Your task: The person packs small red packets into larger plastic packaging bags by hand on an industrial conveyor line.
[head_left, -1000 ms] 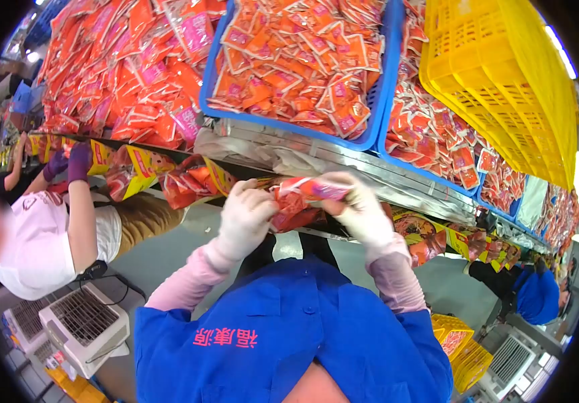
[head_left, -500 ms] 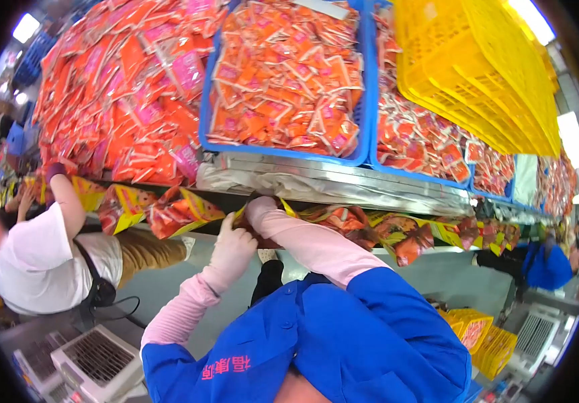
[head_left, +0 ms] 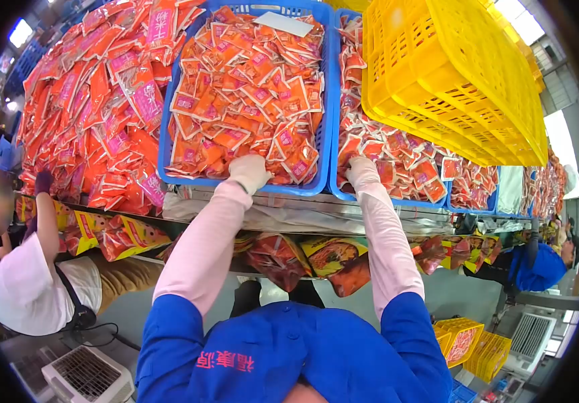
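My left hand (head_left: pixel 249 173), in a pale glove, rests at the near edge of a blue basket (head_left: pixel 163 151) heaped with small orange-red sachets (head_left: pixel 242 87). Its fingers are curled down among the sachets, hiding whatever they hold. At the near left corner of a neighbouring blue basket (head_left: pixel 397 200), my right hand (head_left: pixel 362 173) has its gloved fingers drawn together on other sachets (head_left: pixel 400 151). What lies between those fingers cannot be made out. Below both forearms hangs a row of printed food bags, among them a red one (head_left: pixel 277 258) and a yellow one (head_left: pixel 330 255).
Larger red packets (head_left: pixel 95 107) are piled at the left. Stacked yellow crates (head_left: pixel 451 80) lean over the baskets at the right. A person in a white shirt (head_left: pixel 27 295) works at my left; another in blue (head_left: pixel 538 265) is at the far right. A white card (head_left: pixel 284 24) lies on the sachets.
Both hands have left the printed bags below the ledge and reached forward, spreading apart, one to each blue basket. The bags in the row have shifted position.
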Demonstrator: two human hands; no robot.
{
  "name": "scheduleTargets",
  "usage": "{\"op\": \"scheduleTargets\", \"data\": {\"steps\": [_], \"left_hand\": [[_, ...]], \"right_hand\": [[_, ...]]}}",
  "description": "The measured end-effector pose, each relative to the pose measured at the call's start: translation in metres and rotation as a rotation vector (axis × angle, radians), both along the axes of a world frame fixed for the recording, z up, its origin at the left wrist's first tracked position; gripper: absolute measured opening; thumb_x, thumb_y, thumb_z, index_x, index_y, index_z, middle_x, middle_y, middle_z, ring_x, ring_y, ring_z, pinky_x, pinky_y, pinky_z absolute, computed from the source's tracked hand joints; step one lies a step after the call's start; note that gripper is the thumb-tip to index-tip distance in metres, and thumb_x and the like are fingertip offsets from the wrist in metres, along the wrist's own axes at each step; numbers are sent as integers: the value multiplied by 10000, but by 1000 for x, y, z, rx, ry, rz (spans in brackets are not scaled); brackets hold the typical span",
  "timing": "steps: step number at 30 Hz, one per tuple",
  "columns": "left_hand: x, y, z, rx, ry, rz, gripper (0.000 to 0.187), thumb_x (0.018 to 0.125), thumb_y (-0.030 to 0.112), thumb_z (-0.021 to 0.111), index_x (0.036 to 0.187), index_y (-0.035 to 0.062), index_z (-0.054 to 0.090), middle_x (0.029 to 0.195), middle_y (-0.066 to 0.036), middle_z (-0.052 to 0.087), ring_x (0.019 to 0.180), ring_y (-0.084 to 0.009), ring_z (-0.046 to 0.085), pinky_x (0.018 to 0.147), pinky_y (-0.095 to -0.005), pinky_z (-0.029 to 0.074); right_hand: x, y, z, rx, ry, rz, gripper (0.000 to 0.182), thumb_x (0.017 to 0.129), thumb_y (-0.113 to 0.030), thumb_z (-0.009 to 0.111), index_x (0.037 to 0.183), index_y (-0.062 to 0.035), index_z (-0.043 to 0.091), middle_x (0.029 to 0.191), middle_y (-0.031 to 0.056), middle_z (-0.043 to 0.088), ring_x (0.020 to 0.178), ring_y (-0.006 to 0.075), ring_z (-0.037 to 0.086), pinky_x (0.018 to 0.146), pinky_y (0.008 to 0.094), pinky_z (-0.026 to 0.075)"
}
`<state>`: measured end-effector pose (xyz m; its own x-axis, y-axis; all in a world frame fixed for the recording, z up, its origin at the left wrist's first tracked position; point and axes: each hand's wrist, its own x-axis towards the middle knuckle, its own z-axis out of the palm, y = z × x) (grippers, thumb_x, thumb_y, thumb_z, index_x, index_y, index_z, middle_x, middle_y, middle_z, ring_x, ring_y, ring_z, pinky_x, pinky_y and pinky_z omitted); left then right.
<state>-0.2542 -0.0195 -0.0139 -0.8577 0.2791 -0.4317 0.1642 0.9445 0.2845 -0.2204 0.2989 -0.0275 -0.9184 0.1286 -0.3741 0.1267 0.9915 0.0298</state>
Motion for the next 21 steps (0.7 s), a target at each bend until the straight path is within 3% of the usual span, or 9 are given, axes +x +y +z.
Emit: {"op": "scheduleTargets", "data": {"steps": [3,6,7,9,11,12,15,19,21], "left_hand": [[-8,2,-11,-202,-26,-92,332,908,369,664,1128,123,701,1025,-157,699,1057,-343,671,882,-463,529],[1,-18,-12,198,252,-122,301,921,284,627,1144,91,684,1013,-187,718,971,-370,690,834,-435,549],[13,-33,2,450,238,-26,273,918,246,630,1125,73,671,1000,-184,710,929,-331,691,817,-412,543],[62,-69,51,899,114,202,178,902,103,633,1056,15,637,980,-145,685,841,-197,647,777,-340,519],[129,-101,102,1164,-30,319,88,881,-25,617,968,-13,611,1003,-99,688,880,-156,609,819,-297,506],[158,-118,113,952,157,136,189,857,-87,557,1017,-15,628,1052,-84,701,988,-135,646,845,-304,524],[225,-132,89,782,278,19,146,777,-12,698,863,24,586,1074,-173,710,949,-321,692,868,-377,549],[240,-139,64,204,304,-294,250,804,223,735,958,32,686,1032,-180,702,1013,-352,646,870,-432,542],[247,-145,61,251,513,-300,288,801,225,672,997,31,756,973,-167,689,1125,-330,591,1024,-506,455]], "right_hand": [[15,-4,40,-101,104,-15,337,875,-316,650,1085,-66,736,1107,220,709,1067,370,675,950,457,528],[50,-3,90,-317,328,-57,380,886,-379,675,1045,-36,702,968,252,704,950,414,679,842,487,522],[61,-2,99,-440,328,-145,340,896,-314,687,1058,-15,689,937,198,736,921,351,716,787,433,550],[82,-16,130,-953,247,-433,327,907,-246,693,1136,-15,659,990,132,747,928,270,732,758,365,572],[102,-42,137,-1444,295,-331,357,933,-218,679,1214,-8,613,1071,99,727,955,213,719,782,329,588],[114,-68,152,-1660,144,-365,349,951,-200,675,1240,-22,597,1140,131,709,968,218,714,815,365,601],[148,-151,128,-1600,6,-154,315,938,-129,673,1237,-54,607,1092,104,718,1033,254,692,896,389,558],[160,-269,106,-602,-309,456,300,900,-166,630,1145,5,608,998,269,706,913,445,693,804,496,554],[167,-310,73,-402,-408,628,308,859,-148,648,1137,-16,660,1020,246,724,950,371,725,815,453,577]]}}
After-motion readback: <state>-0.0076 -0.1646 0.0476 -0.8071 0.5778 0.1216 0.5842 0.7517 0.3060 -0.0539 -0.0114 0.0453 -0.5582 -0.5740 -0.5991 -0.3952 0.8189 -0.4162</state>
